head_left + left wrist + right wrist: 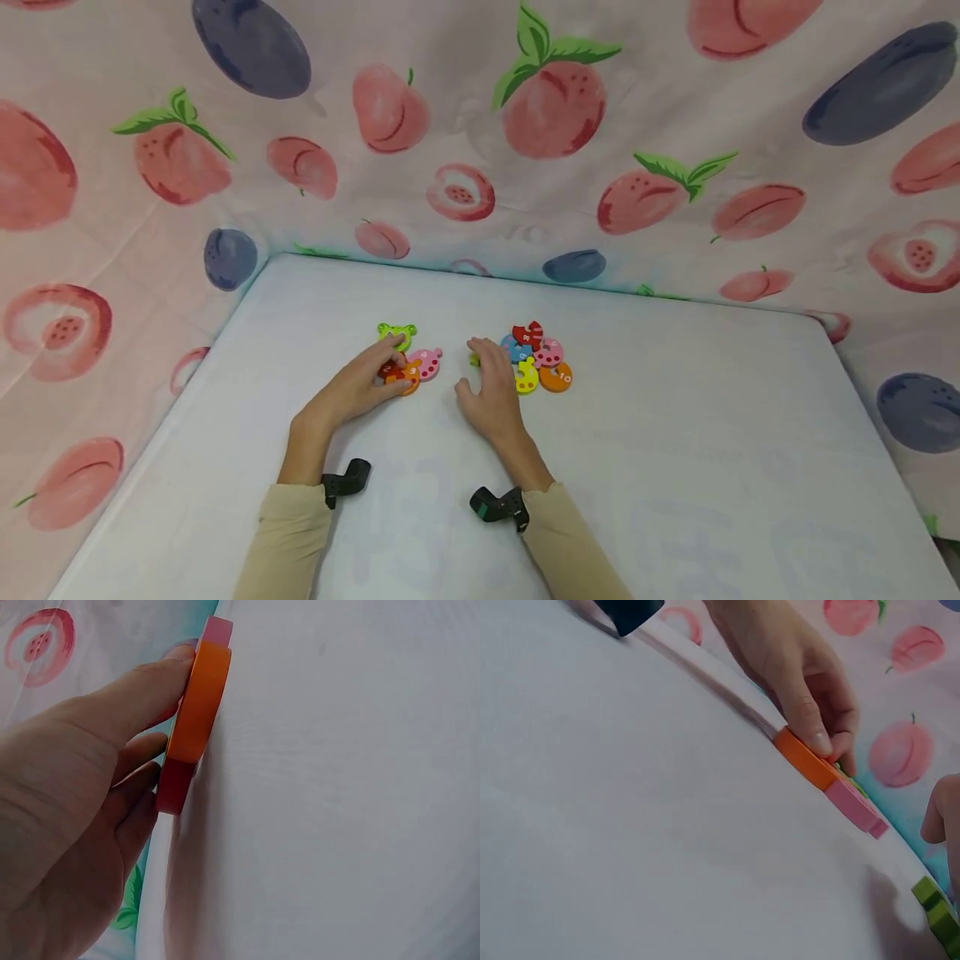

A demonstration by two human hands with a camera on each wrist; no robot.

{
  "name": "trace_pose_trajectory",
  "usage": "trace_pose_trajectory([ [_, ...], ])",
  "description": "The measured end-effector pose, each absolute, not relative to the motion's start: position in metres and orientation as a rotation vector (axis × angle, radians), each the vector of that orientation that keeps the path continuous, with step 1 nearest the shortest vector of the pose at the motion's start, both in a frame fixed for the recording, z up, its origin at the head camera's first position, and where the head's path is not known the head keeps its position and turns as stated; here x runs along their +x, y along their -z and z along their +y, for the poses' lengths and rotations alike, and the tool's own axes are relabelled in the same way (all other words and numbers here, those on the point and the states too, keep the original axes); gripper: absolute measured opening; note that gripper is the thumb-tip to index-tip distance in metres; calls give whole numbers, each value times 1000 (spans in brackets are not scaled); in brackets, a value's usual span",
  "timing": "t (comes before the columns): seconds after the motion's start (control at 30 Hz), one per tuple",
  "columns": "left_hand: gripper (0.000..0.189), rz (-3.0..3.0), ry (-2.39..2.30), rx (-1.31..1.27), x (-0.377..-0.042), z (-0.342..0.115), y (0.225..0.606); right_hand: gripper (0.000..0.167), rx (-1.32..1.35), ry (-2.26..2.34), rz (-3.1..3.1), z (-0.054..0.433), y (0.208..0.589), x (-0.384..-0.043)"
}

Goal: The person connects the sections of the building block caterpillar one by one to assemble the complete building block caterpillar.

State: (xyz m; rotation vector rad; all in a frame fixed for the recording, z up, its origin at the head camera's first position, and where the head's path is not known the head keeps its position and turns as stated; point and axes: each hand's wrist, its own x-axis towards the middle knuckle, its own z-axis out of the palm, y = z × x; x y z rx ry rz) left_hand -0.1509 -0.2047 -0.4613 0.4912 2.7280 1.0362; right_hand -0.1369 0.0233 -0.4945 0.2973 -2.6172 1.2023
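My left hand (358, 379) rests over a small group of flat, numbered puzzle pieces on the left. Its thumb touches the orange piece (201, 701) numbered 3, while its other fingers reach over the red piece (175, 787) and towards the light green piece (403, 330). A pink piece (428, 364) with dots lies against the orange one. To the right, my right hand (491, 396) hovers with fingers spread and loosely bent. Beneath it a green piece (938, 911) is partly hidden; no grip on it shows.
Right of the right hand lies a second cluster: a red piece (527, 335), a blue piece (517, 351), a pink piece (550, 353), a yellow piece (527, 379) and an orange piece (556, 377). They lie on a white-covered table (712, 450), backed by a fruit-print cloth (465, 108).
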Motion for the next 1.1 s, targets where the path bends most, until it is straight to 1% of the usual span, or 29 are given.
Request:
trace_pose_trajectory([
  [0.1,30,2729,-1014,467,-150,-204,462,55,272,-1249,-2620,32,495,-135],
  [0.27,55,2731,-936,455,-150,-203,461,59,197,-1269,-2591,43,493,-135],
  [0.37,62,2756,-886,461,-149,-198,459,59,147,-1208,-2584,49,492,-137],
  [0.43,62,2787,-856,462,-148,-194,458,59,126,-1169,-2593,53,492,-137],
  [0.53,58,2850,-822,478,-148,-187,461,58,116,-1153,-2617,56,492,-137],
  [0.63,54,2905,-786,502,-147,-179,466,57,144,-1118,-2653,58,492,-136],
  [0.73,55,2931,-769,507,-145,-174,468,56,183,-1064,-2692,59,493,-136],
  [0.9,58,2927,-752,537,-145,-177,470,57,208,-965,-2765,58,495,-137],
  [1.1,47,2885,-781,638,-150,-188,474,53,255,-847,-2812,59,497,-136],
])
